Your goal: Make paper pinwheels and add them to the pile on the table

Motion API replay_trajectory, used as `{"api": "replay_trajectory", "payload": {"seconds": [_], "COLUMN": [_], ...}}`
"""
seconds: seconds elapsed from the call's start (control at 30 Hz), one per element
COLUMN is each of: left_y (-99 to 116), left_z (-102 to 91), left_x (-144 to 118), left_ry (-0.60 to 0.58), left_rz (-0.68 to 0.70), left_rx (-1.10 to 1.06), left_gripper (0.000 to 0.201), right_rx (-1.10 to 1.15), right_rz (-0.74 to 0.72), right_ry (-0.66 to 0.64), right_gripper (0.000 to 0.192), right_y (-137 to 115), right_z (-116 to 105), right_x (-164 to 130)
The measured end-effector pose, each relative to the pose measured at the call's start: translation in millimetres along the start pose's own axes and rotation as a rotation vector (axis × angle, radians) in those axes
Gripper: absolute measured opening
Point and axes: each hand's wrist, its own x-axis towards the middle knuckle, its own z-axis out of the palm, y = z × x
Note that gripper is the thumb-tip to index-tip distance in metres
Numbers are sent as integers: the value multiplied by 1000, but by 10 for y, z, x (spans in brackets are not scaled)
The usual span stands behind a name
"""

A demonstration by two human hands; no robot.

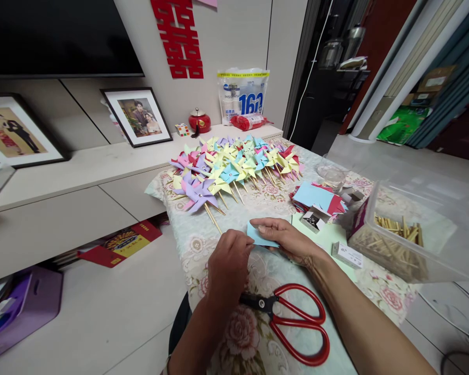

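Between my two hands is a small piece of light blue paper (pixel 261 237), held just above the flowered tablecloth (pixel 242 333). My left hand (pixel 230 263) pinches its left edge with closed fingers. Bent around the right side of the paper, my right hand (pixel 283 237) grips it between thumb and fingers. Red-handled scissors (pixel 297 317) lie on the cloth between my forearms, their blades partly behind my left wrist. Beyond my hands lies a big pile of paper pinwheels (pixel 230 164) on sticks, a purple pinwheel (pixel 198 192) nearest.
At right are a stack of blue and red paper (pixel 316 197), an open small box of dark pins (pixel 313 221), a white box (pixel 347 254) and a clear plastic bin (pixel 394 250) of short sticks. A white cabinet (pixel 82 172) with picture frames stands behind the table.
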Motion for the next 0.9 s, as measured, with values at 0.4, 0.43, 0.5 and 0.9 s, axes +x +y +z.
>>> {"api": "replay_trajectory", "payload": {"seconds": [0.4,0.43,0.5,0.9], "left_y": [-60,-64,-64,-151], "left_z": [102,110,118,187], "left_x": [-47,-52,-61,-241], "left_ry": [205,209,223,21], "left_rz": [98,101,103,102], "left_rx": [-19,-17,-18,14], "left_gripper": [11,12,13,16], "right_rx": [-66,-52,-20,-320], "right_rz": [-57,-40,-21,-164], "right_ry": [48,57,61,112], "right_gripper": [54,54,54,56], "right_y": [31,29,18,217], "right_z": [-32,-28,-13,-54], "right_x": [32,29,20,148]}}
